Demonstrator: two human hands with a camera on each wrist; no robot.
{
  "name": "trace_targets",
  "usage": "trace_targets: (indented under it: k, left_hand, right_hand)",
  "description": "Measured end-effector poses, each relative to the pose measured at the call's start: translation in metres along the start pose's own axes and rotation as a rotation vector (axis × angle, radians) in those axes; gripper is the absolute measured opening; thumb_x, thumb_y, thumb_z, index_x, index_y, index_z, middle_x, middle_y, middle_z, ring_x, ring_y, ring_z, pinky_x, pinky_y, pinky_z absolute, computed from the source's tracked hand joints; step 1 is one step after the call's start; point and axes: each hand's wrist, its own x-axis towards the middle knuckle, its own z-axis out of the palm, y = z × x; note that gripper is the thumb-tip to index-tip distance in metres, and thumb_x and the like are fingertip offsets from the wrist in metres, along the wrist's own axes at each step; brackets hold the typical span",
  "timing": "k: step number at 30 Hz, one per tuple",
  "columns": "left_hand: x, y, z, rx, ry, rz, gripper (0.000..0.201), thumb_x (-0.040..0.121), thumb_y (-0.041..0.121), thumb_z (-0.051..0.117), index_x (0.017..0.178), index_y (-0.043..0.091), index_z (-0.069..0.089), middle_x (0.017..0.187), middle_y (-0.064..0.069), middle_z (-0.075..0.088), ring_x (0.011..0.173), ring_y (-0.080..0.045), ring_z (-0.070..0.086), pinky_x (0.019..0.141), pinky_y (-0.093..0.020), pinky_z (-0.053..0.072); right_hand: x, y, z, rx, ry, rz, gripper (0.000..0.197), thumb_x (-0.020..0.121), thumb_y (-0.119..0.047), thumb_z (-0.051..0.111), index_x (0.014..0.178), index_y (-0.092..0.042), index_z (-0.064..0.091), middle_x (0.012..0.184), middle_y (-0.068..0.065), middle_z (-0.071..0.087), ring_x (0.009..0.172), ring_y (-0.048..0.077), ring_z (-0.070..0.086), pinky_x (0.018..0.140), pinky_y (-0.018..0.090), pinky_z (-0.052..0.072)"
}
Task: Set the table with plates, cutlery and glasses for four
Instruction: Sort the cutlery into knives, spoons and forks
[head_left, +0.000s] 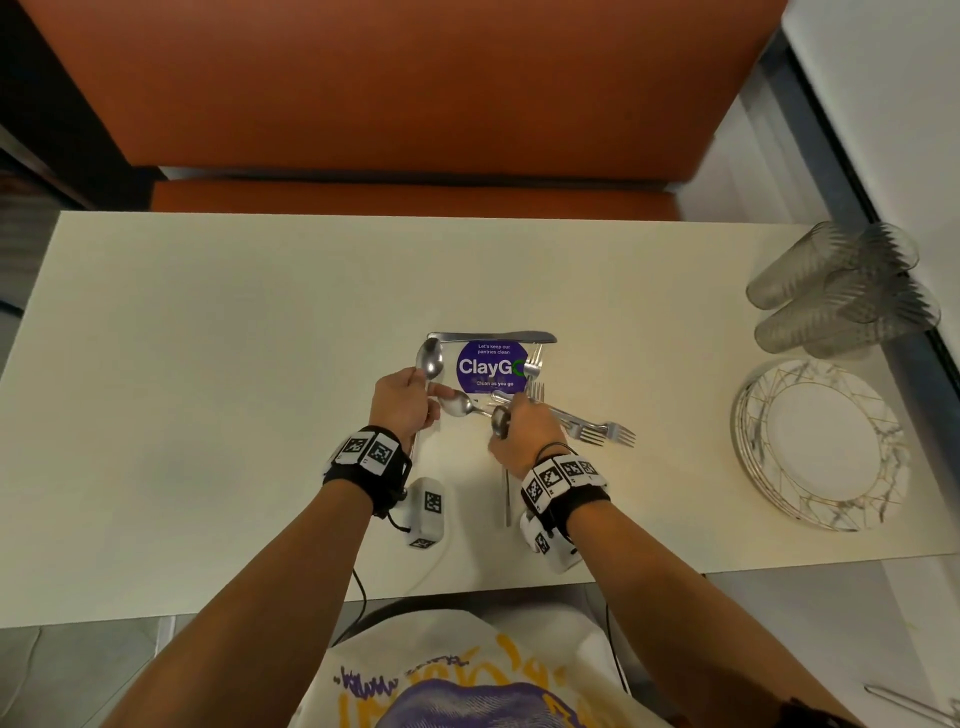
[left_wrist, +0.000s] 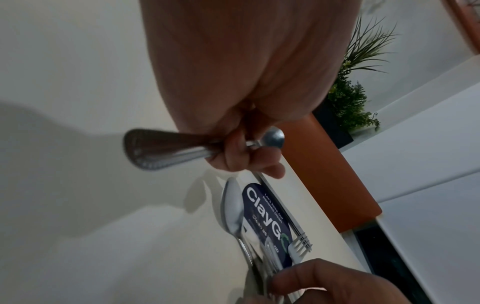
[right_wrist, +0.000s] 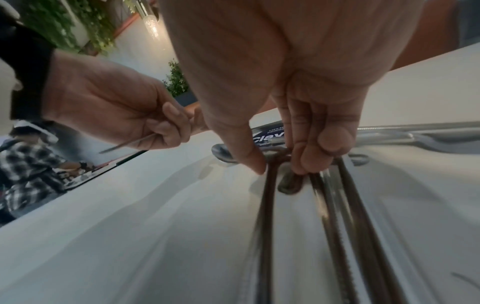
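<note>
- The left hand (head_left: 400, 402) gripped a spoon (head_left: 430, 358) by its handle, bowl up.
- The right hand (head_left: 524, 428) was curled round several cutlery handles at the table's (head_left: 208, 364) centre, beside the forks (head_left: 597, 428) at its 3 o'clock.
- Steel cutlery looked stiff, light and slippery; handles seemed the best hold.
- Stacked plates (head_left: 821, 447) and glasses (head_left: 841, 291), at 3 and 2 o'clock from the cutlery, looked breakable.

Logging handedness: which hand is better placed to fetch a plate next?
Right, probably. The plate stack sits at the table's right end, on the right hand's side; the left hand, farther away, already holds a spoon.
</note>
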Motion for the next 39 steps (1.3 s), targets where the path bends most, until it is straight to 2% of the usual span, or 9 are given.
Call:
trace_targets:
  k: [7,10,13,18,21,25,27,32,39]
  left_hand:
    - [-0.002,0.0,0.001,-0.002,-0.118,0.051,0.027,0.097,-0.008,0.042,0.113,-0.009,0.064,0.094,-0.022,0.078,0.075,-0.027,0.075,0.064,-0.033,0.059]
    - [-0.006,0.002,0.005,-0.04,-0.167,0.055,0.029,0.101,-0.004,0.043,0.12,-0.001,0.065,0.099,-0.021,0.078,0.087,-0.034,0.077,0.077,-0.04,0.064]
    - [-0.018,0.006,0.012,-0.051,-0.281,0.041,0.026,0.106,0.008,0.044,0.119,0.01,0.066,0.1,-0.021,0.078,0.086,-0.035,0.077,0.075,-0.045,0.064]
    - [-0.018,0.006,0.025,0.016,-0.311,0.039,0.025,0.104,0.013,0.044,0.1,0.006,0.068,0.083,-0.017,0.071,0.053,-0.023,0.056,0.048,-0.026,0.037]
    - [-0.019,0.005,0.025,-0.041,-0.303,0.017,0.028,0.105,0.01,0.041,0.107,0.003,0.067,0.076,-0.014,0.061,0.045,-0.016,0.042,0.046,-0.025,0.028]
    - [-0.022,0.008,0.022,-0.063,-0.307,-0.014,0.026,0.106,0.01,0.04,0.104,0.007,0.065,0.071,-0.008,0.057,0.044,-0.015,0.037,0.049,-0.029,0.024]
    - [-0.023,0.009,0.022,-0.061,-0.315,-0.024,0.026,0.106,0.011,0.039,0.104,0.008,0.065,0.071,-0.008,0.057,0.044,-0.015,0.037,0.051,-0.029,0.024]
    - [-0.026,0.012,0.02,-0.057,-0.346,-0.017,0.028,0.106,0.012,0.038,0.097,0.008,0.064,0.073,-0.011,0.059,0.051,-0.021,0.045,0.051,-0.028,0.029]
    - [-0.02,0.005,0.016,-0.103,-0.35,-0.054,0.035,0.108,0.016,0.037,0.11,0.002,0.069,0.068,-0.005,0.058,0.05,-0.015,0.041,0.05,-0.029,0.029]
  right_hand:
    - [0.003,-0.009,-0.025,0.22,0.143,-0.012,0.011,0.087,-0.017,0.066,0.096,-0.011,0.063,0.087,0.003,0.066,0.077,0.021,0.064,0.056,0.018,0.043]
    - [0.011,-0.022,-0.037,0.529,0.169,-0.032,0.014,0.088,-0.027,0.068,0.096,-0.015,0.065,0.081,0.001,0.074,0.07,0.022,0.073,0.064,0.037,0.061]
    - [0.017,-0.031,-0.043,0.684,0.193,-0.063,0.021,0.083,-0.027,0.07,0.102,-0.019,0.064,0.081,0.001,0.076,0.069,0.02,0.074,0.068,0.047,0.063]
    - [0.017,-0.036,-0.05,0.617,0.212,-0.163,0.031,0.087,-0.016,0.074,0.112,-0.012,0.055,0.075,0.001,0.071,0.066,0.015,0.068,0.064,0.029,0.057]
    - [0.018,-0.033,-0.053,0.482,0.223,-0.239,0.033,0.091,-0.02,0.071,0.117,-0.013,0.052,0.068,-0.001,0.065,0.062,0.008,0.059,0.057,0.014,0.042]
    - [0.023,-0.027,-0.062,0.525,0.317,-0.28,0.034,0.1,-0.018,0.056,0.132,-0.013,0.049,0.077,0.004,0.07,0.066,0.007,0.062,0.06,0.004,0.042]
    - [0.027,-0.026,-0.065,0.452,0.292,-0.325,0.026,0.1,-0.015,0.053,0.126,-0.013,0.06,0.093,0.006,0.074,0.072,0.011,0.063,0.068,0.002,0.044]
    - [0.031,-0.03,-0.068,0.376,0.283,-0.371,0.013,0.095,-0.013,0.062,0.103,-0.012,0.073,0.093,0.001,0.075,0.081,0.017,0.069,0.084,0.033,0.055]
    - [0.033,-0.039,-0.071,0.489,0.287,-0.358,0.013,0.087,-0.021,0.075,0.097,-0.013,0.074,0.086,-0.002,0.074,0.078,0.01,0.068,0.071,0.006,0.046]
